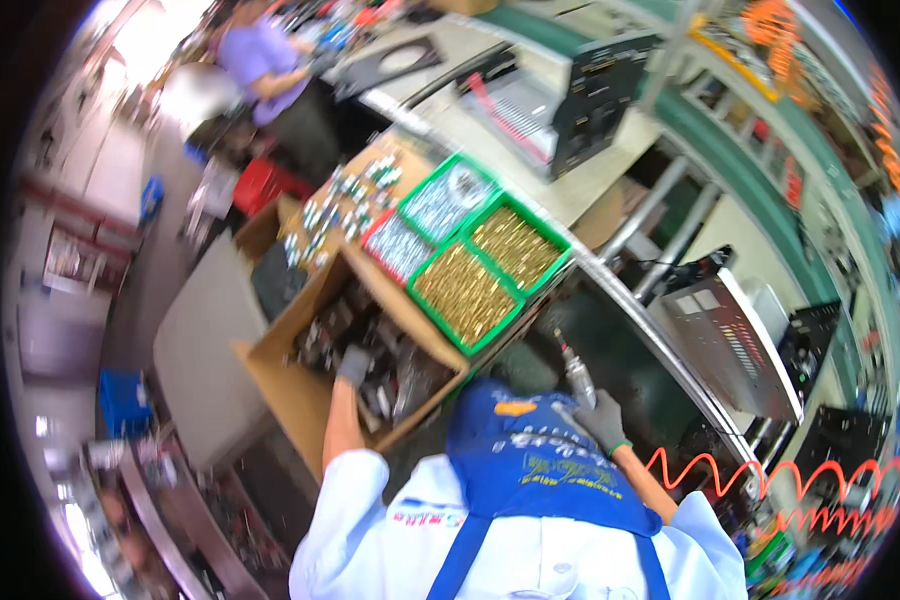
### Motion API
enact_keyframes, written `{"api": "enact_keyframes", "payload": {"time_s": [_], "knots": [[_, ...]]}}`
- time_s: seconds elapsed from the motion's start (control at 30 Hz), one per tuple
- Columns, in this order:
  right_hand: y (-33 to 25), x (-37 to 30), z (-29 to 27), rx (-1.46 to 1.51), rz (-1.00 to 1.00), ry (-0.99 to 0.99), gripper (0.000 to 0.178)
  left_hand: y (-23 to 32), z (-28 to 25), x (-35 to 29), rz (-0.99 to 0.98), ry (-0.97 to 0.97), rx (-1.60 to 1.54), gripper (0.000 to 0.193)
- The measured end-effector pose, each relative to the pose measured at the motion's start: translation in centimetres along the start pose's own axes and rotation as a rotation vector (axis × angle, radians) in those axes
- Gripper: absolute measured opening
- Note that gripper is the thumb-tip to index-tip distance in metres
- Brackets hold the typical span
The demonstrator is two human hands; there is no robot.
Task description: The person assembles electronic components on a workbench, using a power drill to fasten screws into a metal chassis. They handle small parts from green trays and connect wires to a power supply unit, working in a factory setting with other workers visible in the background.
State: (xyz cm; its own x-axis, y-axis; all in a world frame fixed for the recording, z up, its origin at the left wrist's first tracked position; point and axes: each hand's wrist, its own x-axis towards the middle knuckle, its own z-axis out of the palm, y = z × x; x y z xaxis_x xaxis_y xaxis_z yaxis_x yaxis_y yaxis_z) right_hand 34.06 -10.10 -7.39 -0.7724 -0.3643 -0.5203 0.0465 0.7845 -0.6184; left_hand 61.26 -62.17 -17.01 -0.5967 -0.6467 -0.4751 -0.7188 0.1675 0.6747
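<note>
A: What've I got in the R hand (602, 422)?

B: From my end: a slim silver driver (578, 378), gray-gloved fingers closed round its rear end. Tip's angled up-left, twd the green bins (492, 268), well apart from the box.

A: And the L hand (353, 366)?

B: Gray glove too. I've got it down inside the open cardboard box (288, 395), at the dark parts (378, 350). Can't tell if its fingers are wide, narrow or gripping smth; too blurred.

A: What's next to the box?

B: Just beyond it, 2 green bins w/ gold-colored pieces (462, 295), side by side. Behind those, 1 more green bin and a small red bin (382, 264), both w/ silver pieces (440, 212).

A: Further out?

B: Small white-and-green bits (350, 205) spread on cardboard, L of the bins. I see a black panel (605, 105) w/ cutouts standing on the pale worktop (540, 200) up top. Orange-red coiled hose (705, 470) runs off to the R; can't tell if it's hooked to the driver. Co-worker in a purple top (260, 62), upper L, well apart.
</note>
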Motion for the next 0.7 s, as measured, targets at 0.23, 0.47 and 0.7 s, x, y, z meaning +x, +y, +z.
{"api": "enact_keyframes", "payload": {"time_s": [0.23, 0.47, 0.7], "knots": [[0.5, 1.4, 0.4, -0.061, -0.098, -0.062, 0.037, 3.5, 1.8, -3.1, -0.014, 0.342, -0.115, 0.036], [-0.2, 2.2, -0.8, -0.099, -0.148, -0.153, 0.039, 6.2, 5.1, -10.2, 0.092, 0.651, 0.490, 0.024], [2.1, 2.8, -0.5, -0.049, -0.112, -0.102, 0.038, 4.7, 7.4, -16.4, 0.194, 0.682, 0.299, 0.023]]}}
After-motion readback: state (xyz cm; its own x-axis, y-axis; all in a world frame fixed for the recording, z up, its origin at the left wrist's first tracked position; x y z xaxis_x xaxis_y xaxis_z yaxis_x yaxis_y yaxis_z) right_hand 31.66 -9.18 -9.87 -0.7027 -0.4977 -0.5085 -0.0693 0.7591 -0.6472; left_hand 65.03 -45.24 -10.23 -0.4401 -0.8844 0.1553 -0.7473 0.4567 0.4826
